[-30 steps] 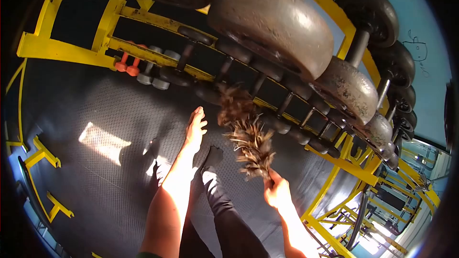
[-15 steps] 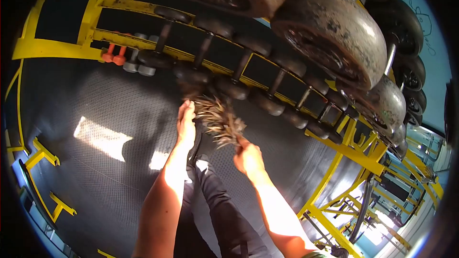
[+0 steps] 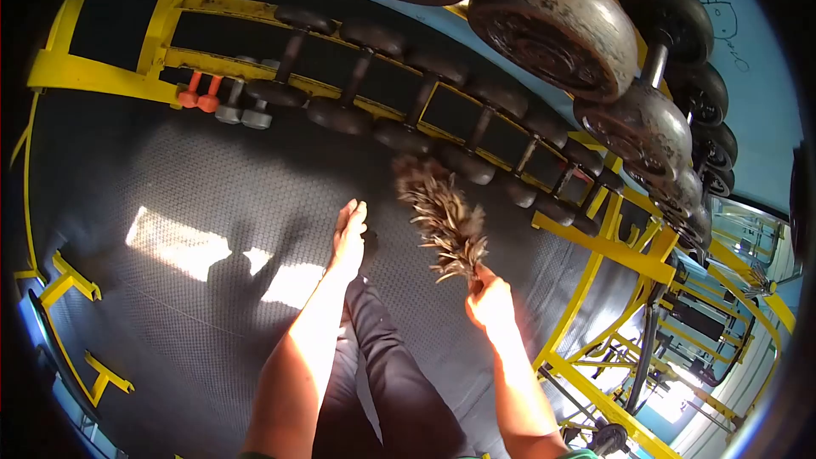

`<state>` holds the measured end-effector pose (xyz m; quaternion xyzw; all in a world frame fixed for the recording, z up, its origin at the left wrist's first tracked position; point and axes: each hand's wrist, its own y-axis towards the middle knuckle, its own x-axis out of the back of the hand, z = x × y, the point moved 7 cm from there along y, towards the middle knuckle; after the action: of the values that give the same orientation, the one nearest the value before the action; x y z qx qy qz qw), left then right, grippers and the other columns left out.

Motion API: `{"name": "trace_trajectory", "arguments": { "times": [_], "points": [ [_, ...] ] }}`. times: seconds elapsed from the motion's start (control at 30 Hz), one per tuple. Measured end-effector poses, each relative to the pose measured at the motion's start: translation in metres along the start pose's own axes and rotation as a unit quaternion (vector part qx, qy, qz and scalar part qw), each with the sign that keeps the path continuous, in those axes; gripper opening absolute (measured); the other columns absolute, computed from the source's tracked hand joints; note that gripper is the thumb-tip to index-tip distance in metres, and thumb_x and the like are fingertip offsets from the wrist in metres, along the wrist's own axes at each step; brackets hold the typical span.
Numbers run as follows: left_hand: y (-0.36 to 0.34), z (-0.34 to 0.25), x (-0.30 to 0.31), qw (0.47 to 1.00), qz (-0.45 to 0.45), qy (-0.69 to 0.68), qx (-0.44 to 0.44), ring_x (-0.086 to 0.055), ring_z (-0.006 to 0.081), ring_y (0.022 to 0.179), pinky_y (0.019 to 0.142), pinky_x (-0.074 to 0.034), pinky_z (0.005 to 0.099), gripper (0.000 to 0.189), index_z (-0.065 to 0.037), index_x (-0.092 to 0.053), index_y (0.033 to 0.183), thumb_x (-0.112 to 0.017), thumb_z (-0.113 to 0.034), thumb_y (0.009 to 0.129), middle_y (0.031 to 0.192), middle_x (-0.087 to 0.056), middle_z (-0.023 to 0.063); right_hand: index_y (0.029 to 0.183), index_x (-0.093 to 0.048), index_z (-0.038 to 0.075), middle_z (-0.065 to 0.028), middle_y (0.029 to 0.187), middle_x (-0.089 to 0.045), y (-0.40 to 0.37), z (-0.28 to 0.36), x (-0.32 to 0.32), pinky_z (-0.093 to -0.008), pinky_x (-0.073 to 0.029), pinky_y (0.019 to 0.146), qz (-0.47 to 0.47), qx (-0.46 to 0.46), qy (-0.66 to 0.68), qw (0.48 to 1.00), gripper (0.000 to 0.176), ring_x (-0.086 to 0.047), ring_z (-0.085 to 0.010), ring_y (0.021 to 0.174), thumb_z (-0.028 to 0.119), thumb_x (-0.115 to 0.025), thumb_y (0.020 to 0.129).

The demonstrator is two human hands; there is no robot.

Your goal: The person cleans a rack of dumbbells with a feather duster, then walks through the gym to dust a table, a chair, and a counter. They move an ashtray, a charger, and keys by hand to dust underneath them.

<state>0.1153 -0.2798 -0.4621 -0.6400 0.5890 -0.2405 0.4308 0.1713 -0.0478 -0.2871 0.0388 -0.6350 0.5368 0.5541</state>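
A brown feather duster [image 3: 444,219] is in my right hand [image 3: 490,299], its handle wrapped by my fingers. The feathered head points up and left, its blurred tip close to the lower end of a dark dumbbell [image 3: 403,134] on the lower rack. To the left, my left hand [image 3: 348,238] is held over the floor, fingers stretched out and nothing in them. It is apart from the duster. My legs show below, between both forearms.
Large worn dumbbells [image 3: 557,30] rest on the upper tier, close above. The yellow rack [image 3: 93,76] carries several dark dumbbells, with small red dumbbells [image 3: 206,100] and grey ones at its left end. Black textured matting [image 3: 212,314] covers the floor. Yellow-framed gym equipment [image 3: 612,408] stands right.
The feather duster and my right hand have moved right along the lower dumbbells. My left hand has shifted slightly right and is now farther from the feathers. The view has shifted slightly.
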Motion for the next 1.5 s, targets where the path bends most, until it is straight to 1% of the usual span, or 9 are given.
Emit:
{"name": "trace_trajectory", "arguments": {
  "times": [0.1, 0.17, 0.57, 0.63, 0.7, 0.8, 1.17, 1.27, 1.5],
  "points": [
    [-0.010, 0.001, 0.007, 1.000, -0.003, 0.016, 0.003, -0.047, 0.0270, 0.117, 0.094, -0.038, 0.0428, 0.061, -0.020, -0.043, 0.137, -0.054, -0.052, 0.086, 0.134, -0.046, 0.0108, 0.114, -0.063, 0.011, -0.0217, 0.087, -0.066, 0.004, -0.020, 0.017, -0.0431, -0.053, 0.076, -0.045, 0.014, -0.045, 0.998, 0.037, -0.066, -0.0372, 0.086, 0.009, -0.054, 0.078],
    [-0.016, 0.003, 0.005, 1.000, -0.017, -0.013, 0.006, -0.048, 0.0121, 0.091, 0.075, -0.039, 0.0249, 0.064, -0.014, -0.047, 0.134, -0.062, -0.049, 0.084, 0.121, -0.052, -0.0019, 0.109, -0.065, 0.009, -0.0224, 0.090, -0.066, 0.013, -0.043, 0.032, -0.0431, -0.053, 0.080, -0.038, -0.048, -0.110, 0.992, 0.033, -0.065, -0.0373, 0.088, 0.011, -0.055, 0.079],
    [-0.040, 0.038, -0.053, 0.998, 0.041, 0.016, 0.035, -0.047, 0.0207, 0.110, 0.095, -0.037, 0.0338, 0.066, -0.013, -0.041, 0.138, -0.060, -0.050, 0.086, 0.131, -0.048, 0.0101, 0.109, -0.065, 0.005, -0.0244, 0.099, -0.064, 0.016, -0.116, -0.006, -0.0430, -0.048, 0.088, 0.015, -0.054, 0.101, 0.993, 0.029, -0.060, -0.0389, 0.101, 0.011, -0.052, 0.083],
    [-0.041, 0.033, -0.066, 0.993, 0.054, 0.092, -0.055, -0.045, 0.0242, 0.120, 0.102, -0.035, 0.0335, 0.065, -0.008, -0.040, 0.138, -0.059, -0.047, 0.088, 0.132, -0.047, 0.0167, 0.111, -0.064, 0.006, -0.0248, 0.099, -0.064, 0.014, -0.105, 0.014, -0.0434, -0.049, 0.088, -0.020, 0.006, 0.062, 0.998, 0.031, -0.061, -0.0383, 0.100, 0.012, -0.055, 0.082],
    [-0.045, 0.039, -0.082, 0.988, 0.063, 0.111, -0.080, -0.040, 0.0281, 0.128, 0.106, -0.031, 0.0340, 0.065, -0.004, -0.038, 0.138, -0.058, -0.043, 0.090, 0.133, -0.044, 0.0237, 0.112, -0.064, 0.006, -0.0249, 0.099, -0.064, 0.026, -0.120, 0.044, -0.0437, -0.049, 0.088, -0.018, -0.106, -0.046, 0.993, 0.032, -0.061, -0.0377, 0.101, 0.013, -0.056, 0.082],
    [-0.054, 0.034, -0.114, 0.964, 0.039, 0.245, -0.099, -0.042, 0.0307, 0.128, 0.105, -0.034, 0.0366, 0.064, -0.002, -0.038, 0.138, -0.055, -0.043, 0.091, 0.134, -0.043, 0.0277, 0.109, -0.064, 0.008, -0.0235, 0.095, -0.066, 0.046, -0.153, 0.069, -0.0458, -0.050, 0.086, -0.008, -0.101, -0.107, 0.989, 0.034, -0.063, -0.0391, 0.094, 0.012, -0.055, 0.076],
    [-0.055, 0.077, -0.249, 0.911, 0.017, 0.382, -0.151, -0.049, 0.0328, 0.122, 0.099, -0.041, 0.0398, 0.066, -0.004, -0.041, 0.137, -0.054, -0.048, 0.089, 0.131, -0.047, 0.0246, 0.113, -0.065, 0.013, -0.0198, 0.090, -0.067, 0.057, -0.236, 0.147, -0.0424, -0.053, 0.078, 0.062, 0.037, -0.169, 0.983, 0.042, -0.065, -0.0339, 0.088, 0.003, -0.054, 0.073],
    [-0.061, 0.086, -0.274, 0.902, 0.029, 0.402, -0.156, -0.049, 0.0331, 0.122, 0.099, -0.040, 0.0406, 0.067, -0.005, -0.040, 0.138, -0.055, -0.048, 0.089, 0.132, -0.047, 0.0234, 0.098, -0.068, 0.008, -0.0204, 0.092, -0.067, 0.061, -0.266, 0.162, -0.0424, -0.053, 0.078, 0.019, 0.027, -0.149, 0.988, 0.026, -0.066, -0.0351, 0.088, 0.007, -0.050, 0.079],
    [-0.064, 0.113, -0.318, 0.869, 0.050, 0.466, -0.157, -0.047, 0.0313, 0.123, 0.102, -0.037, 0.0387, 0.065, -0.003, -0.040, 0.137, -0.054, -0.045, 0.090, 0.131, -0.049, 0.0227, 0.103, -0.067, 0.009, -0.0190, 0.094, -0.067, 0.073, -0.343, 0.181, -0.0435, -0.053, 0.078, 0.016, -0.047, -0.130, 0.990, 0.028, -0.065, -0.0354, 0.089, 0.009, -0.051, 0.080]
  ]
}}
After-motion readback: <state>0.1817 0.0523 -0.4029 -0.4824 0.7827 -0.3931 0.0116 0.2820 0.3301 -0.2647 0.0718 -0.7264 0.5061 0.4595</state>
